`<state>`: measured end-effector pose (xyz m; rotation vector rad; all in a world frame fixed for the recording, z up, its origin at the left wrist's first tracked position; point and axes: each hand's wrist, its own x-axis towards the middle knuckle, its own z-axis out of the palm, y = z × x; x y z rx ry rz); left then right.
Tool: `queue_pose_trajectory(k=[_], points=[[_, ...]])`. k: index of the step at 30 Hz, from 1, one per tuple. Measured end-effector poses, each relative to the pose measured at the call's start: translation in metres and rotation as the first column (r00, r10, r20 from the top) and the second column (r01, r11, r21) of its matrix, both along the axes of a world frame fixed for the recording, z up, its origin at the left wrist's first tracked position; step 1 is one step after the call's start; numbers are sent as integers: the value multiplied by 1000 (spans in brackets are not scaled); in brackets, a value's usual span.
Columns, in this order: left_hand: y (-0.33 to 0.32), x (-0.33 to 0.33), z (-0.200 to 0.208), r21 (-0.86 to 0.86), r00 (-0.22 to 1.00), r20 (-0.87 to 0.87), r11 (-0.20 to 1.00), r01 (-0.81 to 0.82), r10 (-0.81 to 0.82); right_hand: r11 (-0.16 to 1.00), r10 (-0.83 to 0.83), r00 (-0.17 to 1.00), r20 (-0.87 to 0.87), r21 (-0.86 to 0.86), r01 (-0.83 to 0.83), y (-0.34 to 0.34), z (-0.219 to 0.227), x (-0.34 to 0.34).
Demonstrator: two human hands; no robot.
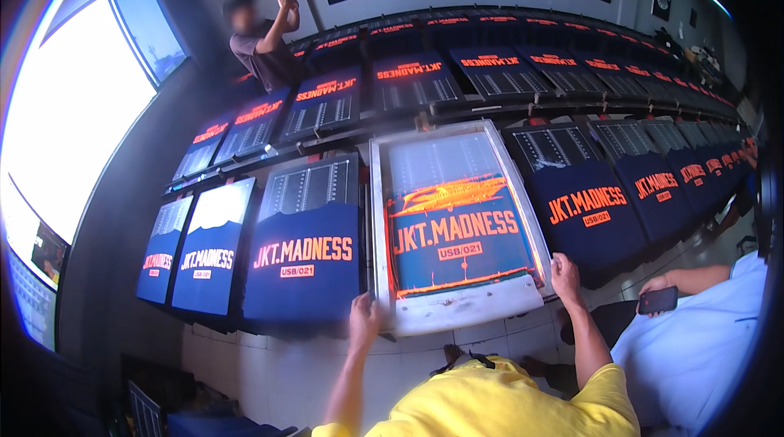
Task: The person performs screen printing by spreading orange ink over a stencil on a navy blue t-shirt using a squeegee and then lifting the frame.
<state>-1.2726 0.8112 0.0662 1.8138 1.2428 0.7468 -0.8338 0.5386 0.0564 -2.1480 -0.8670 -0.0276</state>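
A screen printing frame (464, 306) with pale edges lies over a dark blue shirt on a board in front of me. Wet orange ink (447, 194) is smeared across the upper part of its mesh, and orange lettering shows below. My left hand (365, 321) is closed at the frame's near left corner, its fingers partly hidden. At the near right corner, my right hand (565, 278) is closed around the frame's edge. On the board to the left is a printed blue shirt (302, 274); another printed shirt (584, 216) lies to the right.
Long rows of boards with printed shirts (416, 78) stretch behind and to the right. Close on my right stands a person in a light blue shirt (694, 339), holding a phone (658, 300). Another person (265, 45) stands at the far left with a raised device.
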Motion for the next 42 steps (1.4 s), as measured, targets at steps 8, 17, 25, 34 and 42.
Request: queue_pose_trajectory(k=[8, 17, 25, 34, 42], points=[[4, 16, 3, 166, 993, -114, 986, -24, 43, 991, -128, 976, -175, 17, 133, 32, -27, 15], [38, 12, -6, -134, 989, -140, 989, -60, 41, 979, -200, 970, -142, 10, 203, 48, -20, 14], [51, 14, 4, -536, 992, 106, 844, -1, 69, 963, -267, 950, -160, 1, 271, 48, -13, 7], [50, 10, 10, -566, 989, 136, 824, 28, 60, 967, -253, 951, -176, -42, 250, 49, -8, 8], [53, 5, 3, -555, 983, 168, 831, 35, 71, 927, -130, 951, -281, 305, 217, 18, -7, -4]])
